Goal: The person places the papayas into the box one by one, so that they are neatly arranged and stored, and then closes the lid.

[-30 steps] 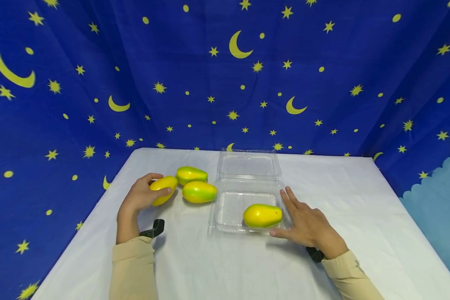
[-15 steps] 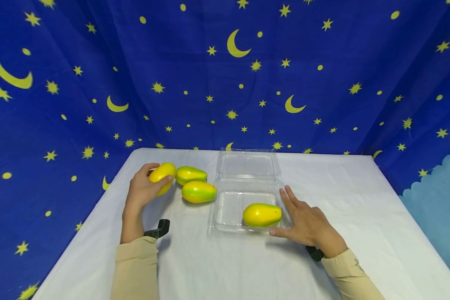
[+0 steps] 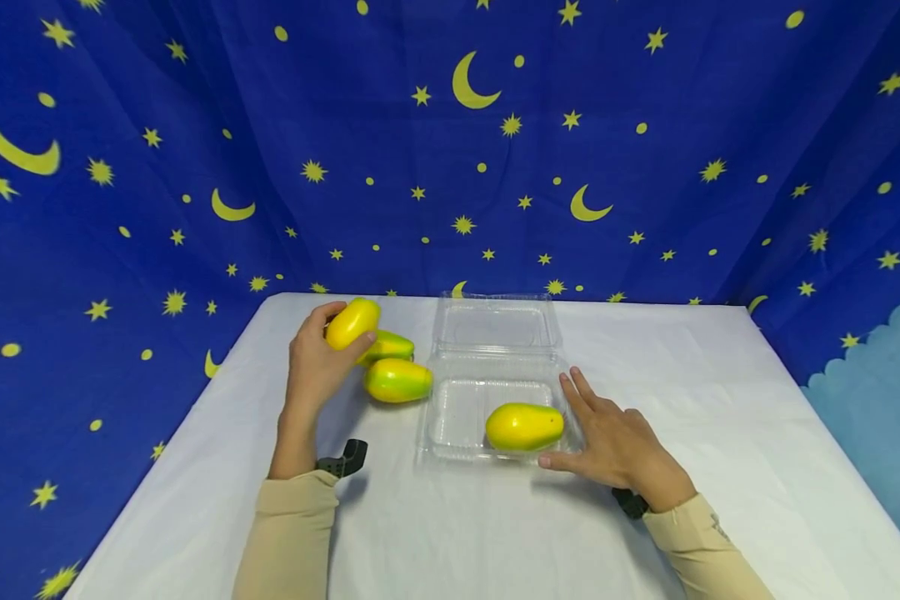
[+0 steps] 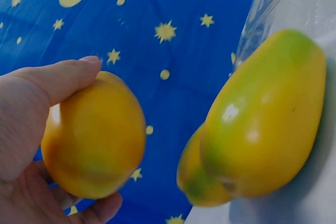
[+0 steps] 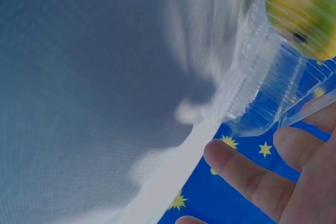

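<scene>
My left hand (image 3: 318,364) grips a yellow papaya (image 3: 354,323) between thumb and fingers, raised above the table. In the left wrist view the held papaya (image 4: 97,135) shows its rounded end. Below and right of it lie two yellow-green papayas, a far one (image 3: 392,345) partly hidden by the held one and a nearer one (image 3: 397,381). A clear plastic clamshell box (image 3: 457,454) stands with its lid folded back. Another papaya (image 3: 523,427) lies in the right part of its base. With fingers spread, my right hand (image 3: 615,442) rests at the box's right edge.
The box's lid (image 3: 497,327) lies toward the table's back edge. A white cloth covers the table (image 3: 435,533). Behind and beside it hangs a blue curtain (image 3: 345,125) with yellow moons and stars.
My left hand has lifted its papaya and carried it up and to the right, over the far loose papaya. The right hand stays at the box's edge.
</scene>
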Demonstrator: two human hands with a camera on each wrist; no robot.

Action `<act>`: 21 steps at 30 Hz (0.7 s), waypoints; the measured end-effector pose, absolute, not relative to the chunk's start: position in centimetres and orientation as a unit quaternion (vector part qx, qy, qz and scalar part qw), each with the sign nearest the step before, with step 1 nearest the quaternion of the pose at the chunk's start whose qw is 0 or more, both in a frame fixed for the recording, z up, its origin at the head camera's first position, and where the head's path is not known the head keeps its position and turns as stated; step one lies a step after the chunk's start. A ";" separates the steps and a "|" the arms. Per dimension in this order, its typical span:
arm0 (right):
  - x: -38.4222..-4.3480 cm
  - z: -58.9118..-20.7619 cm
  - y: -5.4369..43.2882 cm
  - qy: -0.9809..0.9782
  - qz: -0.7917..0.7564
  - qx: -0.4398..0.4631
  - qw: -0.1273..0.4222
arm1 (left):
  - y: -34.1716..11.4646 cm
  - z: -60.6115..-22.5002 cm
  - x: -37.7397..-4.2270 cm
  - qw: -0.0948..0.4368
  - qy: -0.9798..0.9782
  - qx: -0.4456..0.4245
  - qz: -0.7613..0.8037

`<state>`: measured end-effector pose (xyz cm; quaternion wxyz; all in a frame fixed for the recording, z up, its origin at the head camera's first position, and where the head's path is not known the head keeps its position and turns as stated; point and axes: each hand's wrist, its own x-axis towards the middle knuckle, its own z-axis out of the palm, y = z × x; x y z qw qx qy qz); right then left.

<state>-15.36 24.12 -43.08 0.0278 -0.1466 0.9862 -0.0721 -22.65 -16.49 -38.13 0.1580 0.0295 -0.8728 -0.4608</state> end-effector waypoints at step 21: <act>-15.3 -42.9 24.4 0.986 -0.083 -0.141 0.027 | -7.8 -38.7 -21.7 0.195 -0.866 -0.102 -0.448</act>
